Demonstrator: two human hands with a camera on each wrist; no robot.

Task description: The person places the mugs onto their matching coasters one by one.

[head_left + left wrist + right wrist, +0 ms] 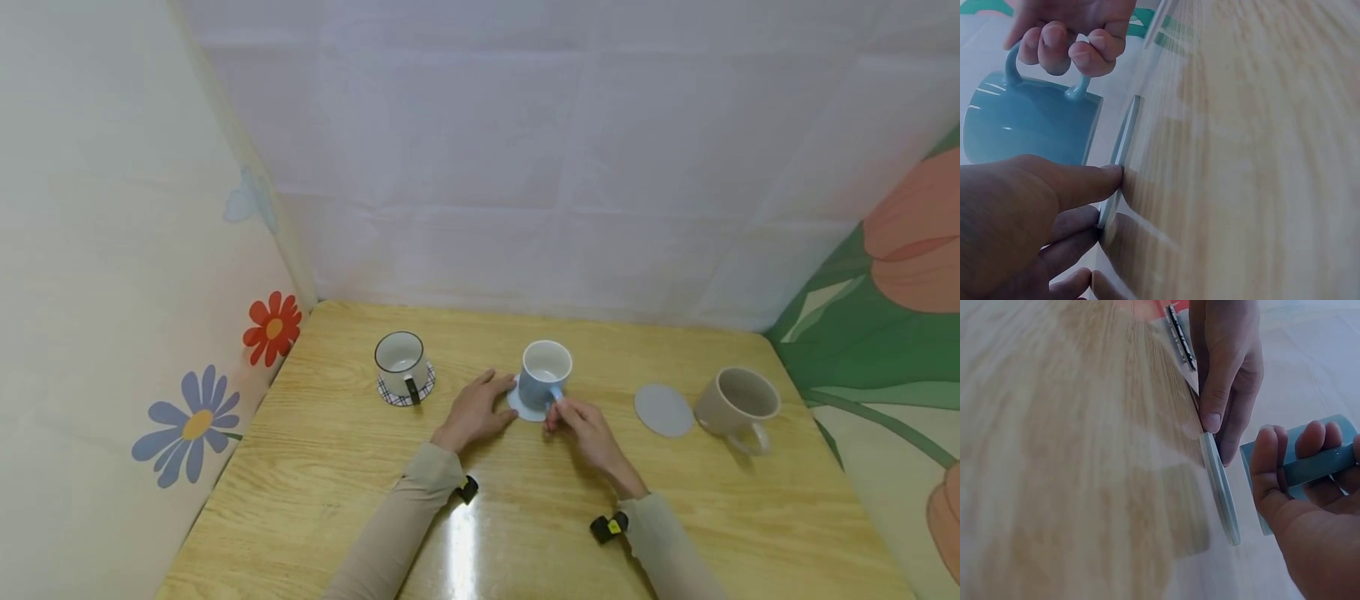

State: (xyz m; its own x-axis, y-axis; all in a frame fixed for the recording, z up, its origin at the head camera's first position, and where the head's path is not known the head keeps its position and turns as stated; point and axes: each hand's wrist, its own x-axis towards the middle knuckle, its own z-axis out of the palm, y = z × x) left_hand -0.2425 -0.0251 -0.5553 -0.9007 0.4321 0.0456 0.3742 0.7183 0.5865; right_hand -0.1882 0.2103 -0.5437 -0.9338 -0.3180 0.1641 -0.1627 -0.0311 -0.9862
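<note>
A light blue mug (537,390) with a white inside hangs upright just over a pale blue round coaster (521,406). In the left wrist view a thin gap shows between the mug's base and the coaster (1125,134). My right hand (588,429) grips the mug's handle (1319,465), fingers curled through it. On the coaster's left side, my left hand (476,408) holds the rim between thumb (1094,184) and fingers, with the coaster flat against the wooden table.
To the left, a white mug (393,377) with a black rim and black handle stands on a plaid coaster (428,386). A grey round coaster (663,410) lies to the right, beside a beige mug (718,408). A white cloth (480,167) hangs behind the table (315,483).
</note>
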